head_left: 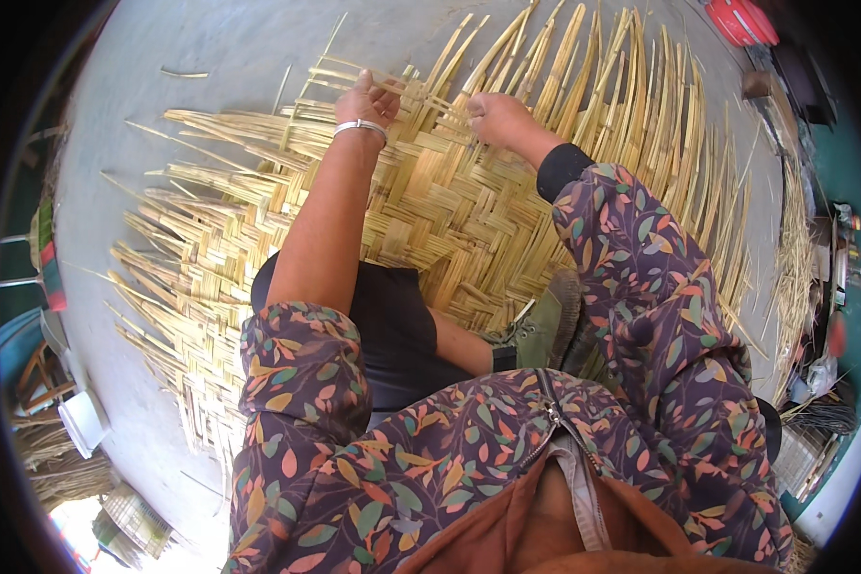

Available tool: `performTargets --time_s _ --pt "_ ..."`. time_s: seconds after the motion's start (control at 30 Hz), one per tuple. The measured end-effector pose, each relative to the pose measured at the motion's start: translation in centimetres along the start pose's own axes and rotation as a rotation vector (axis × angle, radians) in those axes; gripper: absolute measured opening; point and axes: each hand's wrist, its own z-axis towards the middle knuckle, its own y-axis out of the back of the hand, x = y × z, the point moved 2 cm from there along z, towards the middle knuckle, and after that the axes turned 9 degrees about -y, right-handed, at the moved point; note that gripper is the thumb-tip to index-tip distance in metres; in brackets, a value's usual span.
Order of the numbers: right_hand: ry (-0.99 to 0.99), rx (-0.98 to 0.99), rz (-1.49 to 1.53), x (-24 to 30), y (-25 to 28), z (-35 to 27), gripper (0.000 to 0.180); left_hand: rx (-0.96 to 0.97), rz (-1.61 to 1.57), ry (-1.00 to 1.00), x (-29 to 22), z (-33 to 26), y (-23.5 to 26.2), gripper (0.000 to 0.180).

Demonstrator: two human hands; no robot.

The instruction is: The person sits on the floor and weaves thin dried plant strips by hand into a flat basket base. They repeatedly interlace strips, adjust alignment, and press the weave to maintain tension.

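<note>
A large mat of flat yellow-green split reed or bamboo strips, woven in a zigzag pattern, spreads under and around me. Its loose strip ends fan out at the far, left and right sides. At the far edge, my left hand, with a silvery bangle on the wrist, has its fingers bent around thin crosswise strips. To its right my right hand is closed at the other end of these strips, its thumb and forefinger pinched together. What lies inside the right fist is partly hidden.
My green shoe rests on the mat between my arms. Loose strips lie on the grey floor. A red object stands far right, a white container at left, and bundled dry stalks along the right wall.
</note>
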Motion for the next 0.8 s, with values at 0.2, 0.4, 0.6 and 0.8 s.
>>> performTargets --time_s 0.2,0.4,0.6,0.8 --pt "-0.085 0.175 -0.114 1.0 1.7 0.8 0.024 0.16 0.097 -0.056 -0.4 0.8 -0.1 0.033" --pt "-0.057 0.205 -0.214 1.4 1.9 0.4 0.024 0.67 0.406 0.056 -0.6 -1.5 -2.9 0.05" --pt "-0.129 0.211 -0.149 1.1 2.7 -0.3 0.023 0.959 1.068 -0.253 0.0 -0.2 -4.6 0.064" --pt "-0.089 0.178 -0.06 1.5 3.1 -1.4 0.022 0.718 1.352 -0.5 1.9 2.5 -4.1 0.031"
